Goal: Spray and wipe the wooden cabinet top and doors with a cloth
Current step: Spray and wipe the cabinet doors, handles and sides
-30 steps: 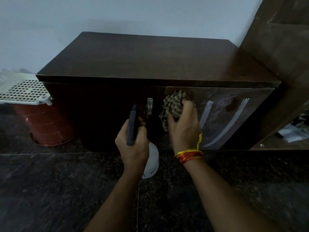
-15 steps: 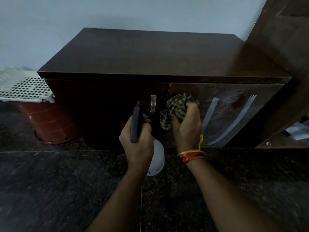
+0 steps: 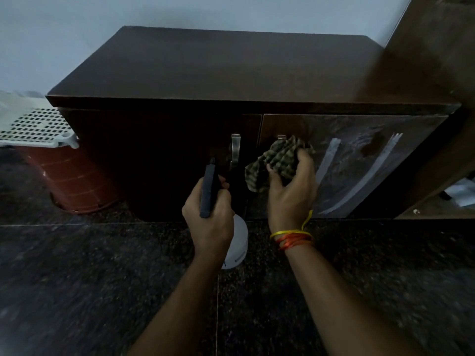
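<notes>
The right hand (image 3: 290,191) grips a bunched checked cloth (image 3: 279,160) against the streaked cabinet door (image 3: 359,160); the left hand (image 3: 208,214) holds the spray bottle (image 3: 237,242)

The head camera is looking forward and down from above. It is facing the cabinet (image 3: 231,73) closely, over both forearms.

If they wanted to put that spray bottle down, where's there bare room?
The whole cabinet top is bare, from the wall to its front edge. The dark floor left of the arms is bare too. It is crowded at the door handles, where both hands work.
</notes>
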Demonstrator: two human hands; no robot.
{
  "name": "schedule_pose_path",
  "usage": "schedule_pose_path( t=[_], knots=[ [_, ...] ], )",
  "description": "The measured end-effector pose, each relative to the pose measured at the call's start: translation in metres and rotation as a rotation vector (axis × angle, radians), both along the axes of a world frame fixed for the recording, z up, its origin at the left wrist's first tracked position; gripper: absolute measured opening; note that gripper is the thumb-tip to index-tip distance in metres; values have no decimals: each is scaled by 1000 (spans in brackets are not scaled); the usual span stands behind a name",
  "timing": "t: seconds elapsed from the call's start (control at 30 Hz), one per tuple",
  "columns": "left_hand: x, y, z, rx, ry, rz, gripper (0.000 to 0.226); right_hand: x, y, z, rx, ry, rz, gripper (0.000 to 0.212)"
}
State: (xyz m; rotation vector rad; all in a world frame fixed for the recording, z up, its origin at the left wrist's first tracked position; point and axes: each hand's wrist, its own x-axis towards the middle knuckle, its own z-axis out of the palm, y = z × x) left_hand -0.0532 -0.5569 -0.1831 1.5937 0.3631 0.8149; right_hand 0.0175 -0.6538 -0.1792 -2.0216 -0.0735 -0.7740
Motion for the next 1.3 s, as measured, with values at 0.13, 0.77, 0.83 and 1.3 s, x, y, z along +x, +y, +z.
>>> schedule_pose_path(
  t=[0.13, 0.77, 0.83, 1.3],
  knots=[
    [0, 2, -1, -25, -1, 4, 10, -1, -3, -30, -39, 90, 34, 48],
    [2, 2, -16, 2, -8, -36, 24, 5, 13, -21, 203, 111, -43, 45],
    [4, 3, -15, 15, 2, -36, 15, 5, 13, -20, 214, 67, -25, 45],
    [11, 9, -24, -2, 13, -13, 11, 11, 14, -74, 361, 332, -98, 44]
  ],
)
